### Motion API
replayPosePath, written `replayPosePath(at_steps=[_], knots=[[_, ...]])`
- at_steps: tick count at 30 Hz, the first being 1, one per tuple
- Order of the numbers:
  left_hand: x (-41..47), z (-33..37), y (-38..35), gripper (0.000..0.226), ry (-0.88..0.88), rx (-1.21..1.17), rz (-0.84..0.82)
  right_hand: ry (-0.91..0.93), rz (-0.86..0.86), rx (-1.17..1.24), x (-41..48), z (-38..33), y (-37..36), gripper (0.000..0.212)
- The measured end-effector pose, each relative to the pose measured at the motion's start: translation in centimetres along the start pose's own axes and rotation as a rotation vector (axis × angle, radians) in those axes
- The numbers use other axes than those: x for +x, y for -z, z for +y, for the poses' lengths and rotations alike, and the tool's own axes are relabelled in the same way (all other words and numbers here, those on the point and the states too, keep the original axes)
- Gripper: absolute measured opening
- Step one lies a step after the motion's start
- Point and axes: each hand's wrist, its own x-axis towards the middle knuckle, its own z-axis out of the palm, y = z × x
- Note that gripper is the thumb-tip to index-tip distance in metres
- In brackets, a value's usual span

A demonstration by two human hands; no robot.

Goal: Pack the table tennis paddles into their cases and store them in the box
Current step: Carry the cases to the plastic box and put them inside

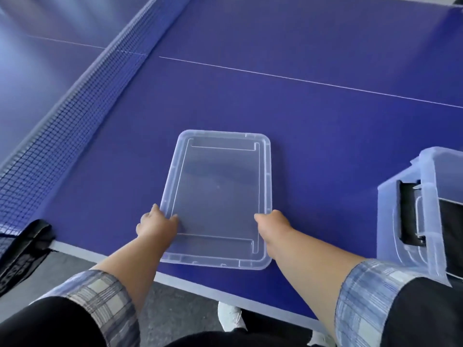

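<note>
A single clear plastic lid [220, 196] — rectangular, round-cornered, with a raised rim and moulded ribs near both short ends — lies flat on the matte blue table tennis table [325, 116], close to the table's near edge. Two bare hands grip it by its long sides: the left hand [156, 225] curls over the left rim with its fingertips pressed on the lid's top face, while the right hand [271, 222] clamps the right rim, fingers tucked out of sight beneath or behind the edge. Both forearms reach forward, plaid cuffs pushed back under dark sleeves. To the right, well apart from the lid, stands one translucent storage box [423, 211] of the same frosted plastic, a black latch handle [409, 214] on its near end; something dark shows through its wall — possibly the paddle cases, though the view cuts off too much to tell. One black mesh net [67, 113] with a pale top band crosses the table at left, and a thin white line [300, 80] runs across the playing surface
</note>
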Motion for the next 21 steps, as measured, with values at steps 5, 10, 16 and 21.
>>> replayPosePath(at_steps=[5, 10, 16, 21], knots=[[-1.7, 0.1, 1.5, 0.023, -0.043, -0.323, 0.02, 0.048, 0.093, -0.048, -0.7, -0.8, 2.2, 0.046], [-5.4, 3.1, 3.2, 0.025, -0.172, -0.549, 0.027, 0.161, 0.142, -0.083, -3.3, -3.4, 7.6, 0.057], [-12.0, 10.3, 5.0, 0.058, -0.433, -0.625, -0.024, 0.343, 0.373, -0.238, -6.7, -5.4, 18.4, 0.053], [-18.4, 17.1, 4.3, 0.055, -0.642, -0.445, -0.113, 0.334, 0.572, -0.313, -7.5, -2.2, 27.7, 0.04]])
